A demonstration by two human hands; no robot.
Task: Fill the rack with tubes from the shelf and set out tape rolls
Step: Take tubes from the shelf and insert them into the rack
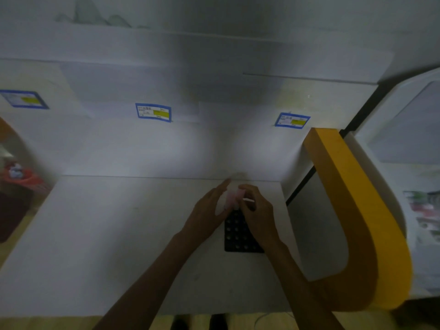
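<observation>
Head view looks down on a pale worktop (100, 234), where a black rectangular rack with rows of round holes (238, 234) lies flat near the right edge. Both hands meet just above its far end: the left hand (209, 210) cradles a blurred bundle of pale, pinkish tubes (234, 196), and the right hand (258, 210) pinches a thin white tube (248, 200) from it. Blue-bordered labels (153, 112) mark the back wall.
</observation>
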